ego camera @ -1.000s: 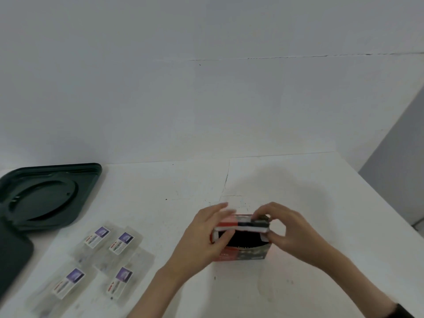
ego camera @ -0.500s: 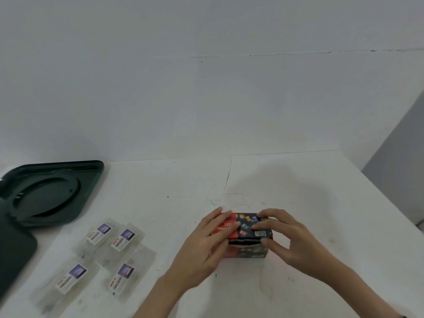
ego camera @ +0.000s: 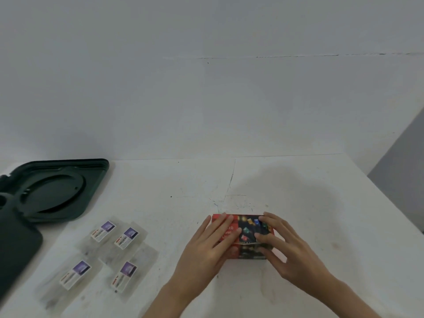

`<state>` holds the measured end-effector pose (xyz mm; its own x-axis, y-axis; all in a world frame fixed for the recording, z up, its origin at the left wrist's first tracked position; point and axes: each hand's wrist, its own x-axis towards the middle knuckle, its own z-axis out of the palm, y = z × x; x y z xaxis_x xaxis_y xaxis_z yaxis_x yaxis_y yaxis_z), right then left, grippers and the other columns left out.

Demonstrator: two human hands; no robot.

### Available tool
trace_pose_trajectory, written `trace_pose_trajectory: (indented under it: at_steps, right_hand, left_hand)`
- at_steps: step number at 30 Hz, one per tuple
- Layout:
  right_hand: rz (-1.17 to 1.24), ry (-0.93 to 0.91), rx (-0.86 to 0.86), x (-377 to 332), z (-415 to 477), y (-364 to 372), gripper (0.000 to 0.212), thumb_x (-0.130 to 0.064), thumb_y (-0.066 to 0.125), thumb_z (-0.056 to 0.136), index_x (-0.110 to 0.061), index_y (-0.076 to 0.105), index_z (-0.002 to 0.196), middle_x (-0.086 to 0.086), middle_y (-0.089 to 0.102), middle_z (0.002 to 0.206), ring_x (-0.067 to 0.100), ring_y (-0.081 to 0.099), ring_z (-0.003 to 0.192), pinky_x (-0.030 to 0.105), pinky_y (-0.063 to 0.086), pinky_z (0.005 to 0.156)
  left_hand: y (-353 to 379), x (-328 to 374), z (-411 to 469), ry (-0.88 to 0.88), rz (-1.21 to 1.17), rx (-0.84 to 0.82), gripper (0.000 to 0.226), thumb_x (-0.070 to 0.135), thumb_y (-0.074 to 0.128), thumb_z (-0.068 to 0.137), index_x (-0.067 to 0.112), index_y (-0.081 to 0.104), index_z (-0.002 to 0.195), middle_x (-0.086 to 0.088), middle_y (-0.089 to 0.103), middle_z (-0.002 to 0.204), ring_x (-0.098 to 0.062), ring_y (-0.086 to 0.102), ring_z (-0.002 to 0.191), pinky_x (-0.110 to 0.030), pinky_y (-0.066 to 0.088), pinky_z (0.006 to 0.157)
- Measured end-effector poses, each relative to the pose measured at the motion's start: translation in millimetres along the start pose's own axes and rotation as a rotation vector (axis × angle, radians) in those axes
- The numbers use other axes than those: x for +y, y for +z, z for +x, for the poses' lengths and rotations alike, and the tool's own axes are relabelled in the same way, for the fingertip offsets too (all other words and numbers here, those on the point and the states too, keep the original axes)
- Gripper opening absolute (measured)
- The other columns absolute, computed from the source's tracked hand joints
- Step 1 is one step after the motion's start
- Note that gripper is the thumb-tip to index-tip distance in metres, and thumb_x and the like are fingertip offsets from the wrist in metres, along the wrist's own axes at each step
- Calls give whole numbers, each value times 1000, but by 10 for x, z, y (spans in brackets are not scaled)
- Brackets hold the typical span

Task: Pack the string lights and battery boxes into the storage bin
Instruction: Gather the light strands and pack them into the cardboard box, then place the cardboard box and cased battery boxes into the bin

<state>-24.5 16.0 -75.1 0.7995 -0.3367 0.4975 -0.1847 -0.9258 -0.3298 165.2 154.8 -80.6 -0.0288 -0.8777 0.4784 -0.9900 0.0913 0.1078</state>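
Head view: white bench [ego camera: 321, 214], both hands low in frame, around 6 o'clock.
Light box [ego camera: 249, 228]: red-and-dark printed carton standing on the bench, top flap down, small gap along its front edge.
Left hand [ego camera: 206, 246]: fingers straight, flat on the red left part of the box top, pressing.
Right hand [ego camera: 291, 251]: fingers spread, flat on the dark right part, gripping nothing.
Clear packets [ego camera: 125, 238]: four, labelled, at 9 o'clock of the box, well apart.
Green bin [ego camera: 101, 180]: dark, open, at 10 o'clock, far left.
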Motion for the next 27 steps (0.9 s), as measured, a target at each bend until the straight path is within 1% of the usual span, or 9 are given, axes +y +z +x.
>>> trace_pose_trajectory:
  at_steps: [3, 6, 10, 12, 14, 17, 20, 24, 27]
  right_hand:
    - [-8, -3, 45, -10, 34, 99, 23, -38, 44, 94, -25, 56, 108, -2, 46, 135, 12, 35, 135, 16, 44, 93]
    - [4, -4, 82, -52, 155, 220, 18, -34, 52, 90, -24, 55, 106, 2, 51, 131, 17, 40, 132, 18, 48, 89]
    - [0, -2, 129, -202, 464, 473, 30, -17, 75, 77, -21, 55, 99, 11, 60, 119, 23, 48, 121, 26, 57, 67]
    - [6, 1, 118, -330, 681, 629, 35, -13, 79, 71, -19, 55, 96, 12, 61, 116, 23, 49, 118, 27, 58, 63]
    - [11, -20, 102, -481, 926, 825, 31, -15, 79, 72, -17, 57, 93, 12, 61, 115, 24, 51, 116, 27, 59, 61]
    - [45, -21, 89, -717, 1255, 1094, 25, -15, 78, 73, -16, 58, 87, 11, 60, 112, 19, 45, 113, 27, 57, 59]
    - [84, -40, 71, -910, 1516, 1311, 27, -12, 79, 70, -15, 57, 85, 12, 60, 109, 18, 42, 109, 27, 56, 59]
    - [88, -53, 42, -1023, 1681, 1472, 26, -14, 78, 72, -17, 56, 87, 11, 60, 109, 19, 46, 109, 30, 57, 63]
    - [61, -47, 22, -1026, 1681, 1490, 23, -18, 77, 75, -18, 59, 88, 9, 61, 111, 24, 56, 106, 28, 57, 64]
  left_hand:
    - [-10, 47, -17, -10, 55, -10, 40, 22, 67, 84, 15, 62, 123, -6, 57, 132, -21, 49, 127, -43, 38, 107]
    - [-65, -19, -24, -111, 23, -14, 35, 23, 55, 85, 18, 65, 118, -2, 61, 128, -17, 52, 124, -42, 39, 106]
    - [-373, -249, -4, -367, -191, -26, 33, 30, 46, 86, 23, 68, 111, 7, 66, 116, -5, 54, 110, -23, 31, 102]
    - [-611, -391, -27, -481, -217, -45, 32, 32, 47, 89, 24, 69, 111, 14, 63, 117, 3, 51, 106, -11, 29, 97]
    - [-825, -585, -114, -604, -229, -53, 27, 30, 50, 93, 29, 66, 115, 18, 56, 121, 7, 44, 110, -8, 28, 97]
    - [-1157, -823, -255, -754, -216, 19, 25, 25, 54, 93, 32, 65, 114, 17, 54, 124, 2, 44, 115, -18, 32, 101]
    - [-1495, -1015, -412, -867, -107, 95, 26, 22, 55, 93, 28, 65, 116, 12, 52, 128, -7, 42, 123, -18, 24, 101]
    - [-1878, -1270, -677, -932, 271, 216, 37, 14, 63, 87, 13, 61, 124, -12, 50, 136, -29, 33, 133, -36, 24, 110]
    - [-2110, -1498, -889, -1093, 516, 136, 58, 20, 65, 85, 8, 44, 138, -23, 43, 140, -39, 29, 135, -52, 31, 108]
